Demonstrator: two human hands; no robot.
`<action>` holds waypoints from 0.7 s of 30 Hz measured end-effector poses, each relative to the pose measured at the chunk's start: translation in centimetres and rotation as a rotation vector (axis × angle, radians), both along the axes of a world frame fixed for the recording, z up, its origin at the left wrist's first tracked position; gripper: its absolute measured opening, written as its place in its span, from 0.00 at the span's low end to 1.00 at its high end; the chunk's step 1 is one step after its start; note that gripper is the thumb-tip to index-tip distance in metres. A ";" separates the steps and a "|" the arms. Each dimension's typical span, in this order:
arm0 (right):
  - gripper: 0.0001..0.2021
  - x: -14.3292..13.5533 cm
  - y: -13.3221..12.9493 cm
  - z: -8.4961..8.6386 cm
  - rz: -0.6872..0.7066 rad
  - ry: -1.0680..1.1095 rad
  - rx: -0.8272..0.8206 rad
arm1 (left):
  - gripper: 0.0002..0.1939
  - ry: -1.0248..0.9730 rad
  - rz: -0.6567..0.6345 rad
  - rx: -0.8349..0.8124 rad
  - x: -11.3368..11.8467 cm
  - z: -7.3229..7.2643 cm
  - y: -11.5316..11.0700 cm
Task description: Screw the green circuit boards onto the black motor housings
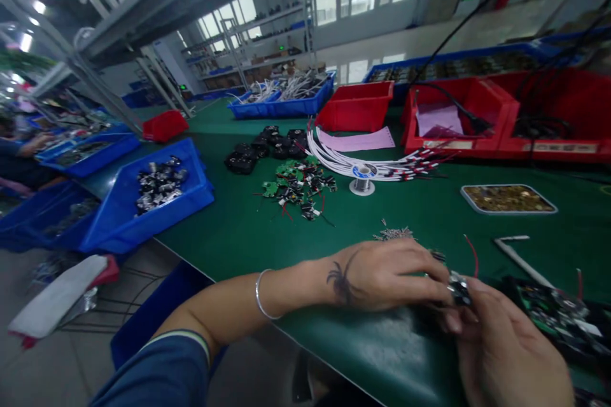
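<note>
Low over the front of the green bench, my two hands meet around a small silver-and-black part (459, 288). My left hand (386, 275) reaches in from the left, its fingertips closed on the part's left side. My right hand (513, 343) pinches the same part between thumb and fingers. The exact kind of part is too small to make out, and the fingers cover some of it. A red wire (471, 255) stands up just behind it. Beyond my left hand lies a pile of small metal pins (394, 233). Circuit boards (548, 308) with black pieces lie right of my right hand.
Mid-bench are a solder spool (362, 180), green circuit boards (291, 173), black housings (242, 158) and white wires (329, 162). Blue bins (195, 187) stand left, red bins (358, 105) behind. A tray of brass-coloured pieces (508, 198) sits right. Another person's hand (38, 142) shows far left.
</note>
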State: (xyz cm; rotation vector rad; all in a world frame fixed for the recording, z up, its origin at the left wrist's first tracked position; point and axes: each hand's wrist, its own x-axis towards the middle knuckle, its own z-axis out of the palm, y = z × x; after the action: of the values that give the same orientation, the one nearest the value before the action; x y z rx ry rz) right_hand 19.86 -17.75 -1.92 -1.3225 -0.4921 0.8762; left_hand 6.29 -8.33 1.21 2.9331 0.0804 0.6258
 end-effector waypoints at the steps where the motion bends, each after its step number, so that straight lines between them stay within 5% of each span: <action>1: 0.12 0.0 0.1 0.1 -0.032 0.093 -0.018 | 0.18 0.029 -0.011 0.028 0.1 0.1 -0.2; 3: 0.13 0.0 0.3 -0.1 -0.084 0.224 -0.039 | 0.18 -0.026 -0.001 0.039 -0.1 0.5 0.0; 5: 0.15 0.1 0.3 -0.6 -0.064 0.219 -0.029 | 0.17 -0.160 0.157 -0.014 -0.9 0.9 1.4; 7: 0.17 0.1 0.4 -1.0 -0.017 0.170 -0.023 | 0.24 -0.226 0.566 -0.086 -2.9 1.5 4.4; 9: 0.20 0.0 0.3 -1.2 0.029 0.112 -0.036 | 0.22 -0.095 1.154 -0.126 -6.1 2.2 8.3; 13: 0.23 -0.2 0.3 -0.9 0.101 -0.001 -0.058 | 0.18 -0.032 1.595 -0.185 -13.9 2.3 15.1; 17: 0.21 -0.3 0.1 -1.0 0.162 -0.079 -0.036 | 0.19 0.028 1.842 -0.304 -19.1 0.9 17.4; 21: 0.21 -0.5 -0.3 -1.1 0.142 -0.176 -0.029 | 0.26 0.038 1.886 -0.349 -20.1 0.6 16.6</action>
State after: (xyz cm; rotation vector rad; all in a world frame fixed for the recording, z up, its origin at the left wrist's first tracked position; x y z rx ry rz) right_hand 19.32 -18.02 -2.97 -1.4112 -0.7205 0.8901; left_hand -13.77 8.32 1.77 1.6505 2.5859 0.4864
